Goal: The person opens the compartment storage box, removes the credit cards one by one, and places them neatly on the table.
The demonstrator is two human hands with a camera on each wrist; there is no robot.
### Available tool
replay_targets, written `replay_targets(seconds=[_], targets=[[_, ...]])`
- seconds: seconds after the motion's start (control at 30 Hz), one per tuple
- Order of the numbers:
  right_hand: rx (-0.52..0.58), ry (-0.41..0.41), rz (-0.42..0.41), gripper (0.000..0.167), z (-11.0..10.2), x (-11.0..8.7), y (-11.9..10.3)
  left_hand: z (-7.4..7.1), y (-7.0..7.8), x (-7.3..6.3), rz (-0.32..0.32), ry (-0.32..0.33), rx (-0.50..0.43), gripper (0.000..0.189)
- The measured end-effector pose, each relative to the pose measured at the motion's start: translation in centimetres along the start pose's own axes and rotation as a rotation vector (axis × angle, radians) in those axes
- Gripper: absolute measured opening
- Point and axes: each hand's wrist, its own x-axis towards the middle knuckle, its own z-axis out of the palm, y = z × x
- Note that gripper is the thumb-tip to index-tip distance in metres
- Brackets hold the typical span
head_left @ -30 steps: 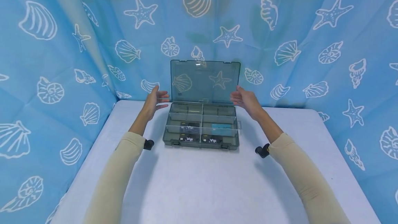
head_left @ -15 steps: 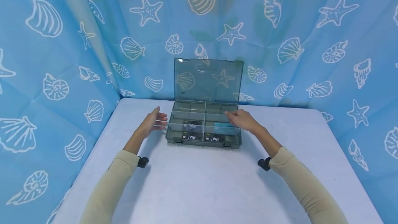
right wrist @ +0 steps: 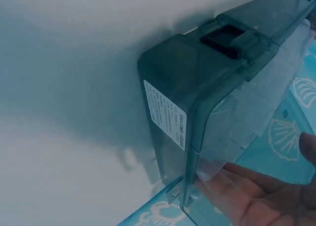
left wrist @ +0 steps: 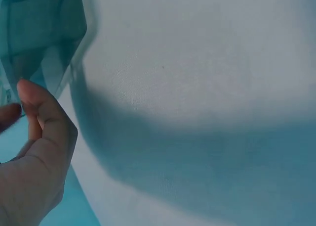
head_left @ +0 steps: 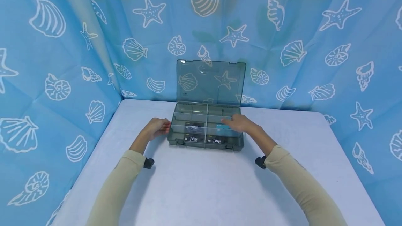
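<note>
A smoky clear storage box (head_left: 205, 146) sits at the back of the table, its lid (head_left: 211, 95) raised. Clear dividers split it into compartments. Black cards marked Vip (head_left: 192, 138) lie in the front and middle ones; a blue card (head_left: 222, 127) lies at middle right. My left hand (head_left: 157, 127) holds the box's left edge, with bent fingers at the rim (left wrist: 47, 157). Over the right side reaches my right hand (head_left: 242, 123). In the right wrist view its extended fingers (right wrist: 224, 186) touch a clear divider end at the rim, thumb apart. Some fingertips are hidden.
A white-covered table (head_left: 204, 187) lies beneath the box. Blue seashell curtains (head_left: 267, 37) hang close behind it and down both sides. In the left wrist view, my arm's shadow falls across the tabletop.
Both hands have come down from beside the lid toward the box's lower part. My left hand has closed in to touch the left edge; my right has moved inward over the right compartments.
</note>
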Motion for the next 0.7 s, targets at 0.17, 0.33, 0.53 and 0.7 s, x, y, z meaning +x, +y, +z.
replay_targets(seconds=[0.17,0.33,0.53,0.7], targets=[[-0.006,-0.015,0.045,0.085,0.1,0.8,-0.4,0.1,0.0,0.6,-0.034,0.022,0.027,0.028],[0.137,-0.016,0.073,0.089,0.6,1.8,-0.3,0.3,0.0,0.7,-0.053,0.046,0.048,0.028],[0.279,-0.018,0.025,0.092,0.5,2.0,-0.3,0.3,-0.2,0.7,-0.053,0.053,0.054,0.028],[0.150,-0.023,0.040,0.088,-0.1,1.7,-0.4,0.1,-0.2,0.8,-0.042,0.053,0.055,0.026]])
